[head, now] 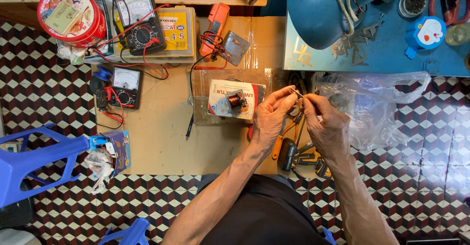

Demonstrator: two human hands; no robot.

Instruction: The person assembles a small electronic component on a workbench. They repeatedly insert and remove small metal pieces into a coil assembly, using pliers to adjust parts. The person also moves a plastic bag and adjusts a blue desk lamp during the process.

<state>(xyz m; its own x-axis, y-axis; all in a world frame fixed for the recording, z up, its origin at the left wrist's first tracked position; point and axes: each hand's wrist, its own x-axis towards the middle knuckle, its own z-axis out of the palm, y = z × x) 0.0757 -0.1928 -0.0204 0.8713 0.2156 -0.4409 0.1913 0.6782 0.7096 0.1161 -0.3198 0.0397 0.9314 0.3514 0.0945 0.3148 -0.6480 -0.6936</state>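
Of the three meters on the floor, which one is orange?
The orange meter lying by the metal plate, top centre. The other two, a large meter and small meter, are black with white dials.

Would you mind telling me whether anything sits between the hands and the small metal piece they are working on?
Nothing visible does: the left hand and right hand both already pinch the small metal piece directly between their fingertips.

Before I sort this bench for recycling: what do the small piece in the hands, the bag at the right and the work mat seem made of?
The small flat piece, pinched between left hand and right hand, looks like thin bare metal: grey with a dull glint. The bag is clear, crinkled plastic film. The mat looks like brown corrugated cardboard, matte, with taped seams.
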